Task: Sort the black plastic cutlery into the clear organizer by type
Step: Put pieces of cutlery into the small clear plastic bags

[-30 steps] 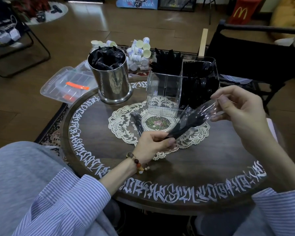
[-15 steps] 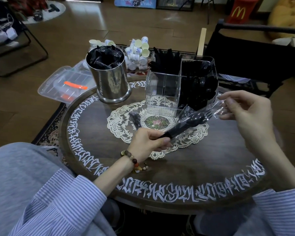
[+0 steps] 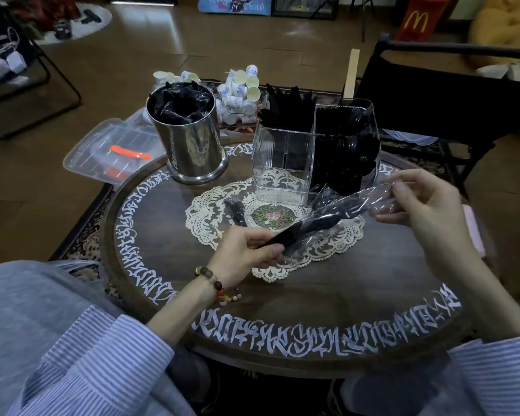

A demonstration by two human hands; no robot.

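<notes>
fork (image 3: 327, 219) | handle in left hand (image 3: 246, 250) | wrapper (image 3: 370, 199) pinched by right hand (image 3: 427, 211)

Worktop (image 3: 297, 298): dark wood with a low sheen, white painted lettering round its rim; on it a cream lace doily (image 3: 204, 217), openwork and matt. Canister (image 3: 189, 145): polished metal, mirror-bright; organizer (image 3: 282, 163): clear hard plastic, smooth and glossy. Fork (image 3: 318, 220): black plastic with a slight shine, inside a thin, crinkled clear film wrapper (image 3: 370, 199); sleeves (image 3: 96, 361): striped woven cloth, matt.
</notes>
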